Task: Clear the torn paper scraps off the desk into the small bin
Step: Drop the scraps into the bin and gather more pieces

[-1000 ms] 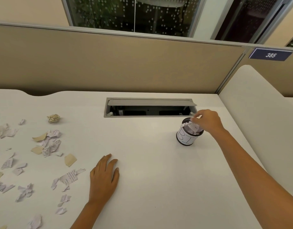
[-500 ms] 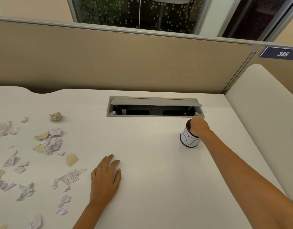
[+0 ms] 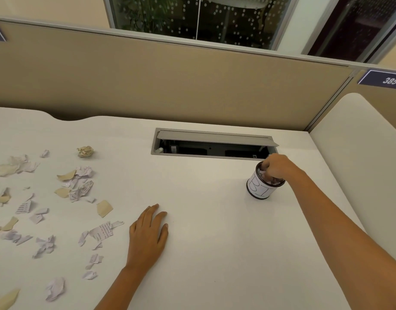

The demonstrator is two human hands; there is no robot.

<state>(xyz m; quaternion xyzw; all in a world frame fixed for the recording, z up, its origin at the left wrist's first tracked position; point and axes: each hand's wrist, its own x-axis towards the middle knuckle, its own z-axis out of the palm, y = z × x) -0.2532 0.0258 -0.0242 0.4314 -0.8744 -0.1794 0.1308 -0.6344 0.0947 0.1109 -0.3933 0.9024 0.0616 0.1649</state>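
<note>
The small bin [image 3: 258,189], a dark can wrapped in white paper with hand-drawn letters, stands on the white desk [image 3: 215,253] at the right. My right hand [image 3: 277,166] is on its mouth, fingers bunched and pushed down onto the paper scraps [image 3: 264,175] inside; the fingertips are hidden. My left hand [image 3: 148,236] lies flat on the desk, fingers apart, holding nothing. Many torn white and tan scraps [image 3: 79,186] are spread over the left of the desk. A printed scrap [image 3: 102,232] lies just left of my left hand. A crumpled tan ball [image 3: 85,151] sits farther back.
An open grey cable hatch [image 3: 212,139] is sunk into the desk just behind the bin. A tan partition [image 3: 170,86] closes the back. A white side panel [image 3: 358,153] stands along the right edge. A "385" sign [image 3: 390,80] hangs on the wall at the right.
My right hand, which held scraps just above the bin, has dropped into its mouth and presses there. The left hand has stayed flat on the desk.
</note>
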